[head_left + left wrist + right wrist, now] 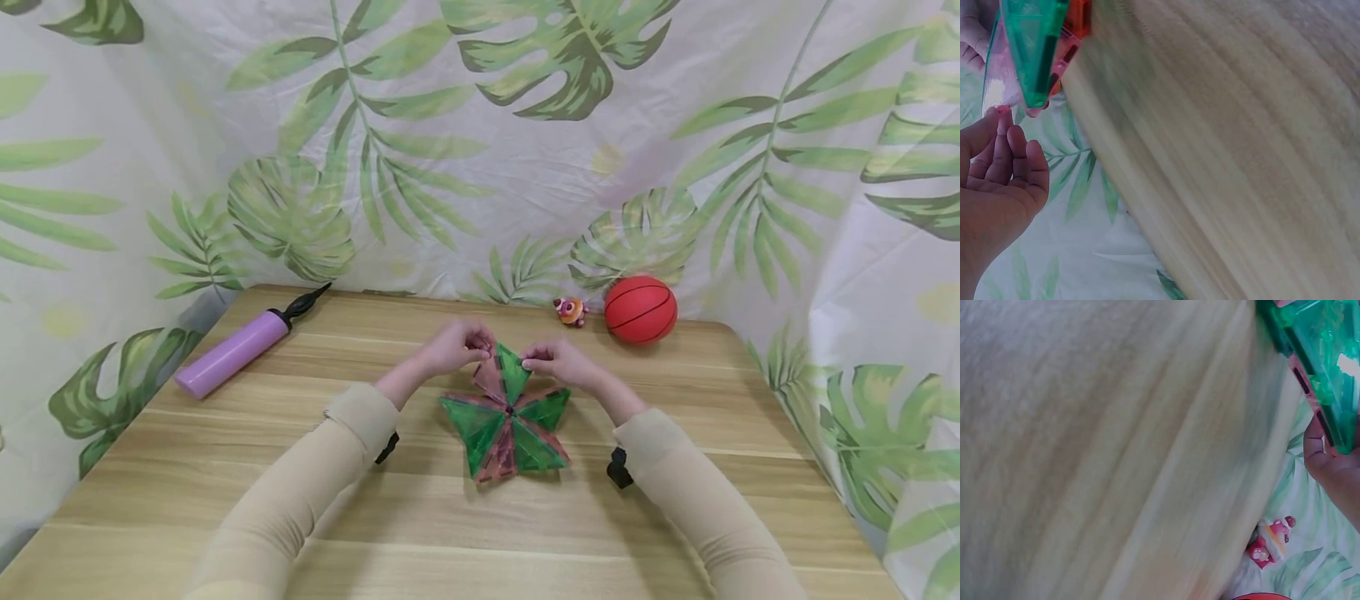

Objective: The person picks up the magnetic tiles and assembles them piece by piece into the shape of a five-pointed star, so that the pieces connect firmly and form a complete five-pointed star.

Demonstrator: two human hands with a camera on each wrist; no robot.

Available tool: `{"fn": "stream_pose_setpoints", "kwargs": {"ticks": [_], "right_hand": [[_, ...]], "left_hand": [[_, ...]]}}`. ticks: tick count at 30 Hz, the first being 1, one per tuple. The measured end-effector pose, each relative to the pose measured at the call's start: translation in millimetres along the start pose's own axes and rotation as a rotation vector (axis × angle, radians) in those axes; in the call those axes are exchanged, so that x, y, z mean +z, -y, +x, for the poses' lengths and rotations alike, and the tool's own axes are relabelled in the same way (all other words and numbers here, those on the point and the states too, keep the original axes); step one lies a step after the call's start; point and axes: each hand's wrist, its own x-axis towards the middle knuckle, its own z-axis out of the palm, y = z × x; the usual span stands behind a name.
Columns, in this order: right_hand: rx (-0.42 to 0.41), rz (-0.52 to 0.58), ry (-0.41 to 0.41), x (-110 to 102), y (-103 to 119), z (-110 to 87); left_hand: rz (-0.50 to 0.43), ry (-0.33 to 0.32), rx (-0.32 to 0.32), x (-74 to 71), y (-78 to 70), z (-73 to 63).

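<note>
A star-shaped build of translucent green and pink magnetic tiles lies on the wooden table in the head view. Its points are made of paired triangles meeting at a small hub. At the far point, my left hand pinches the pink tile between thumb and fingertips. From the other side, my right hand grips the outer corner of the green tile next to it. The left wrist view shows the left hand with its fingertips at the pink tile's tip. Green tile partly covers the right fingers in the right wrist view.
On the left of the table lies a purple hand pump with a black nozzle. Near the back edge sit a small pink and orange figurine and a red ball with black lines. A leaf-print cloth hangs behind.
</note>
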Motion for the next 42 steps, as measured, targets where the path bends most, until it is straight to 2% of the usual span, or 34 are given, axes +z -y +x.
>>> {"fn": "stream_pose_setpoints", "kwargs": {"ticks": [6, 12, 19, 22, 25, 29, 34, 39, 42], "right_hand": [[0.048, -0.023, 0.038, 3.6, -1.3, 1.5], [0.082, -0.106, 0.068, 7.4, -4.4, 6.7], [0.039, -0.168, 0.122, 13.3, -8.8, 12.8], [0.028, -0.182, 0.116, 13.5, -9.5, 12.0], [0.009, -0.184, 0.096, 11.0, -10.1, 7.7], [-0.02, -0.207, 0.051, 0.4, -10.6, -6.5], [-0.053, -0.236, 0.026, -16.7, -8.6, -33.3], [-0.102, -0.254, 0.036, -23.8, -11.6, -54.8], [-0.122, -0.256, 0.009, -22.3, -16.6, -60.4]], "left_hand": [[0.0, -0.005, -0.052, 6.8, 11.2, 3.3], [0.022, 0.005, -0.06, 13.5, 18.7, 8.5], [0.04, 0.041, -0.096, 20.1, 18.5, 8.0], [0.063, 0.047, -0.107, 21.0, 21.6, 6.8], [0.086, 0.04, -0.096, 15.6, 21.0, 2.6], [0.116, 0.03, -0.06, -0.4, 13.2, -10.5], [0.191, 0.065, -0.019, -17.6, 5.5, -39.7], [0.278, 0.119, -0.001, -19.0, 9.9, -71.5], [0.281, 0.103, 0.004, -15.0, 15.7, -83.7]]}}
